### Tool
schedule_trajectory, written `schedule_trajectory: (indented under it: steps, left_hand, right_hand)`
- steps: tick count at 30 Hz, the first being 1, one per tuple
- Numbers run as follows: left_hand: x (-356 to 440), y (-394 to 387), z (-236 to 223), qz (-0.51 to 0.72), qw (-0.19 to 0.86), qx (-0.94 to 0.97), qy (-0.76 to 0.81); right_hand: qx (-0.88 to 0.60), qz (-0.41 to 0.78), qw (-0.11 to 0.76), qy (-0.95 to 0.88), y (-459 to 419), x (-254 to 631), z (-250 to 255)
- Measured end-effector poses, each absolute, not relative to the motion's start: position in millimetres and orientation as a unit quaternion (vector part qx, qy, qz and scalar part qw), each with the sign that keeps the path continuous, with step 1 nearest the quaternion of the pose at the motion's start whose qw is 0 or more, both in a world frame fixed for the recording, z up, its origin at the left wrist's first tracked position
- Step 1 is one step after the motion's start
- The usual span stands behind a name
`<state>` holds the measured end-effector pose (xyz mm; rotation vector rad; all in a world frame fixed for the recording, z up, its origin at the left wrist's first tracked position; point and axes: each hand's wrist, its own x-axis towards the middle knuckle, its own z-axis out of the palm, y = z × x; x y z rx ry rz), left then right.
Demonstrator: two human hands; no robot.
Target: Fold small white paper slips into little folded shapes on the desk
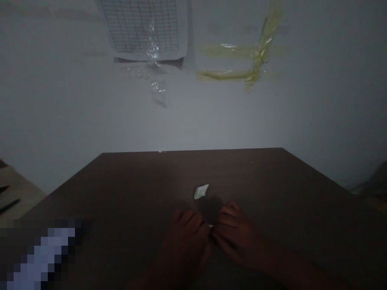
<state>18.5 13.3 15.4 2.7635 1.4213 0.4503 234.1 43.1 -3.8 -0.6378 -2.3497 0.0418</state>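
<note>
Head view: on a dark brown counter (145,181) with faint, streaky grain and a smooth surface lies a small, pale, roughly diamond-shaped piece (201,191), which looks like folded paper, with slanted edges and a pointed upper right corner. It rests just beyond the hands, touching neither. A tiny white sliver (211,226) of unclear material shows between the hands, right where their fingertips come together.

The left hand (189,231) is bare, its fingers curled inward and its back turned up. The right hand (234,231) is also bare, its fingers bent and close together, with the tips reaching the sliver. Neither hand is spread; whether one or both pinch the sliver cannot be told in the dim light. The forearms come in low from either side and angle inward, the right one slanting from the lower right corner.

Behind the counter stands a plain, pale grey wall (193,125). On it hang a white printed grid sheet (145,30), wrinkled clear glossy tape (159,90) and crinkled yellowish tape strips (255,66). At lower left, a bluish pale shape (42,257) is blurred into blocks.
</note>
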Motion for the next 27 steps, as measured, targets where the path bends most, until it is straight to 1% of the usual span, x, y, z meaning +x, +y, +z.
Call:
schedule_trajectory:
  steps: [9, 13, 17, 19, 23, 27]
  left_hand:
    - [7, 24, 25, 0.111, 0.007, 0.859, 0.499]
    - [0, 27, 25, 0.149, -0.009, 0.842, 0.518]
    - [1, 23, 18, 0.225, -0.035, 0.850, 0.476]
    - [3, 22, 13, 0.238, -0.044, 0.865, 0.438]
    - [4, 26, 2, 0.221, -0.063, 0.888, 0.399]
    - [6, 25, -3, 0.191, -0.071, 0.888, 0.413]
  right_hand:
    - [-0.238, 0.014, 0.350, -0.906, 50, 241, 4]
    - [-0.245, 0.006, 0.358, -0.901, 56, 243, 2]
    - [-0.245, 0.002, 0.364, -0.898, 56, 243, -2]
    - [-0.243, 0.002, 0.363, -0.899, 54, 242, -4]
    - [-0.254, 0.011, 0.359, -0.898, 53, 241, -6]
    - [-0.261, 0.008, 0.365, -0.894, 51, 234, -6]
